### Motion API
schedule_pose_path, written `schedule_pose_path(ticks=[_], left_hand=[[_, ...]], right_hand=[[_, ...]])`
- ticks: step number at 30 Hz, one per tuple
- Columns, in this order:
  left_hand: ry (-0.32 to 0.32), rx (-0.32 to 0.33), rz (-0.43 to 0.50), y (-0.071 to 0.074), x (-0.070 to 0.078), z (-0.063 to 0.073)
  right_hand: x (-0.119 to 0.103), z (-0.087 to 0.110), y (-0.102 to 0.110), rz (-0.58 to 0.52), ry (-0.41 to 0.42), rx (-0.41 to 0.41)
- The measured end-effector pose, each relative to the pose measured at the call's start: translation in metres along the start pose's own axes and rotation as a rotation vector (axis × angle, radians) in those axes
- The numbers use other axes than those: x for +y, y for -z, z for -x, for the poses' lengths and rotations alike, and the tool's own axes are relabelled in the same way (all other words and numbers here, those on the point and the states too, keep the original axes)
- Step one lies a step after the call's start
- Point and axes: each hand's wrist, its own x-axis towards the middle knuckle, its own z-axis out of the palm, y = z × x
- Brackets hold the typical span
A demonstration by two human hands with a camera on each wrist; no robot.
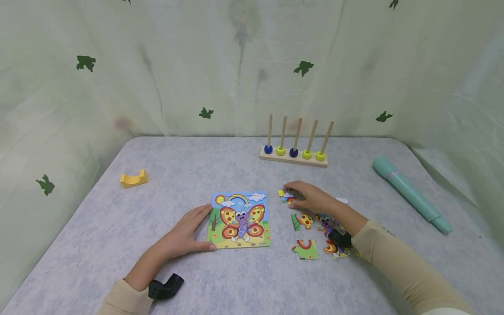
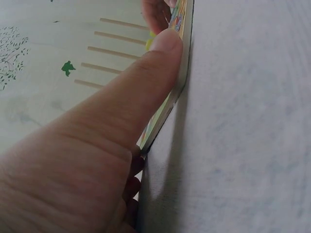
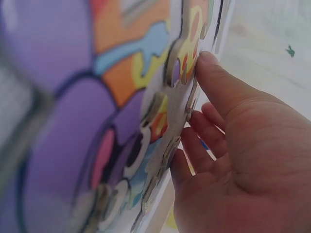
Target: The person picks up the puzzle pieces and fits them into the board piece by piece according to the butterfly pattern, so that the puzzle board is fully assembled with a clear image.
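A square butterfly puzzle board (image 1: 239, 220) lies flat on the table, its picture whole with sun, rainbow and clouds. My left hand (image 1: 189, 234) rests along its left side, fingers near the upper corner and thumb at the lower one. In the left wrist view the thumb (image 2: 155, 63) touches the board's edge. To the right, my right hand (image 1: 315, 199) holds a puzzle piece (image 1: 284, 196) with sun and rainbow between thumb and fingers. Below it lie a spotted wing piece (image 1: 302, 221), a green piece (image 1: 305, 250) and a purple butterfly-face piece (image 1: 325, 222), partly under the forearm.
An orange-swirl piece (image 1: 335, 250) lies by the right wrist's black camera (image 1: 340, 239). A wooden peg stand (image 1: 293, 160) with blue and yellow beads stands at the back. A teal tube (image 1: 411, 192) lies far right, a yellow arched block (image 1: 134, 179) far left.
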Motion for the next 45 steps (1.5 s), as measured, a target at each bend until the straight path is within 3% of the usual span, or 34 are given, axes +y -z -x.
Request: schedule_pose_path(ticks=[8,16,21,26,29,34,40,45], left_hand=[[0.015,-0.006,0.001,0.000,0.001,0.000],[0.015,-0.005,-0.001,0.000,0.001,0.000],[0.005,-0.003,0.005,-0.001,0.001,0.000],[-0.003,0.004,0.003,0.000,0.001,0.000],[-0.003,0.005,0.001,0.000,0.000,0.000],[-0.014,0.009,0.000,0.001,-0.001,-0.001],[-0.025,0.010,-0.003,0.001,-0.001,-0.001],[-0.026,0.011,-0.006,0.000,-0.002,0.000]], right_hand=[[-0.003,0.001,0.002,0.126,-0.011,0.036],[-0.023,0.003,0.011,-0.001,-0.036,0.166],[-0.052,0.007,0.012,-0.068,0.071,0.254],[-0.091,0.006,0.005,-0.123,0.217,0.285],[-0.112,0.001,-0.006,-0.142,0.243,0.273],[-0.132,-0.015,-0.031,-0.197,0.177,0.202],[-0.133,-0.037,-0.060,-0.139,0.091,0.123],[-0.123,-0.049,-0.077,-0.011,0.041,0.093]])
